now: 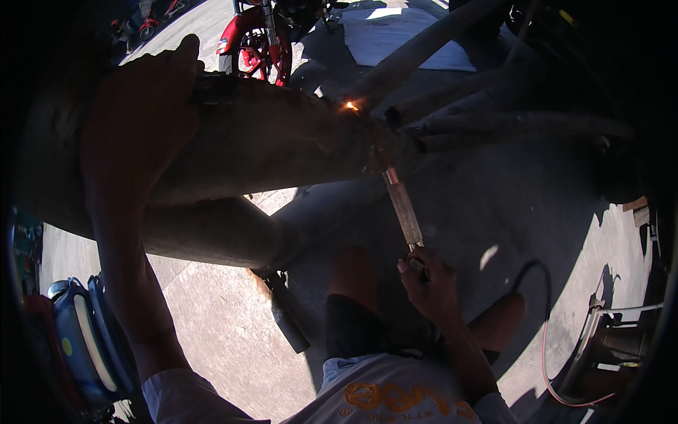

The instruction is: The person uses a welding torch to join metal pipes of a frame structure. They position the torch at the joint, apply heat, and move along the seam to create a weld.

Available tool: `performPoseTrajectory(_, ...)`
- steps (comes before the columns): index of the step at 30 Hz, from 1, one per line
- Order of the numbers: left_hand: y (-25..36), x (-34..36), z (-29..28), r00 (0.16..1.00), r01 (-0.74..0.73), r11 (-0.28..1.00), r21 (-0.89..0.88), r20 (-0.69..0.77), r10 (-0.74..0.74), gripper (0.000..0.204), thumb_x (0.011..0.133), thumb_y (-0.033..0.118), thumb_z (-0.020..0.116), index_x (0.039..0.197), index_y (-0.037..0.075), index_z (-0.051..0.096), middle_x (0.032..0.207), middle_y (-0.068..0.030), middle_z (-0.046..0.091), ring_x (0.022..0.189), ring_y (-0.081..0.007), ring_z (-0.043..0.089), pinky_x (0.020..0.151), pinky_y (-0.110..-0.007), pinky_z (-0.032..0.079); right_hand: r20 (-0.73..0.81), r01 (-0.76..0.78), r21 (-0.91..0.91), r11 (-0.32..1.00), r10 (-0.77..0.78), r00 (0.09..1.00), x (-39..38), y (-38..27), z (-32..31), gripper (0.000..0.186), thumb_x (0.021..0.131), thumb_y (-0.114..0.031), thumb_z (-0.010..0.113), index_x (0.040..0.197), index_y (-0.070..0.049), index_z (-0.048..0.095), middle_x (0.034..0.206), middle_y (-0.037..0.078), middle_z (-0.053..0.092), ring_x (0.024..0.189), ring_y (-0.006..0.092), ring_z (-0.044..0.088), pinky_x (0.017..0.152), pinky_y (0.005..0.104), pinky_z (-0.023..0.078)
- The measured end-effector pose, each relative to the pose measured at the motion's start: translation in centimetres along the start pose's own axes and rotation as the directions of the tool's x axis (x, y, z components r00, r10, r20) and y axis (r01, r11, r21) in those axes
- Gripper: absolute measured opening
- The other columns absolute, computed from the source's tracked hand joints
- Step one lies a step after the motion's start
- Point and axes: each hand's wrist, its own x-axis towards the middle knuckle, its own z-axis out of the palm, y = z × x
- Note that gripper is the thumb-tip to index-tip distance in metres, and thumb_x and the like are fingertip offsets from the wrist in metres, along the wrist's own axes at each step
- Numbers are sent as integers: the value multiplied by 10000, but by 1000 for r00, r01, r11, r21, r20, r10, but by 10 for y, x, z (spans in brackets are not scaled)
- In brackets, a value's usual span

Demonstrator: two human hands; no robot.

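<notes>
A large, dark metal tube frame spans the view in front of me, with thinner tubes joined at its right end. My right hand is closed around the rear end of a gas torch, which slants up and left. A small bright orange glow shows at the tip, where it meets the frame's joint. At the far left, my left hand is closed at the frame's upper edge, beside a dark piece. Shadow hides what its fingers hold.
A pinkish hose curves over the floor at right, near a metal stand. A motorcycle with a red front wheel stands beyond the frame. A white sheet lies behind; a blue object is at lower left.
</notes>
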Motion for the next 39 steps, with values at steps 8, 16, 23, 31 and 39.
performPoseTrajectory(8,-1,-1,-2,1000,-6,1000,4,15,6,506,913,86,708,1415,54,663,944,-120,771,938,-287,769,827,-447,601,3,67,0,998,-67,998,-1,5,0,294,976,-122,849,1208,-59,680,943,114,756,767,221,762,672,364,612)
performPoseTrajectory(16,-2,-2,-1,1000,-6,1000,-9,31,6,574,879,79,719,1449,53,648,979,-112,752,966,-284,747,849,-457,588,-3,64,23,998,-64,998,0,8,-1,287,963,-113,863,1184,-59,688,924,100,748,746,201,748,655,358,595)
performPoseTrajectory(23,-2,-4,1,998,12,1000,-16,55,-11,617,862,89,728,1471,61,635,1009,-100,734,998,-283,728,900,-453,582,-21,75,40,996,-74,997,1,9,-2,277,960,-116,866,1170,-63,692,897,83,727,701,174,709,626,342,572)
performPoseTrajectory(31,-5,-6,2,999,-1,999,-36,34,2,655,855,92,748,1498,76,623,1048,-93,721,1034,-278,710,941,-454,574,-14,101,41,994,-100,995,2,8,-4,264,960,-103,858,1159,-64,688,907,83,713,691,173,691,613,344,559)
performPoseTrajectory(39,-4,-5,2,999,9,1000,-23,52,-8,672,847,74,757,1503,67,612,1041,-99,719,1032,-285,710,933,-459,572,-1,91,51,994,-92,996,3,7,-5,266,956,-103,844,1166,-60,687,915,96,714,708,194,708,628,360,567)
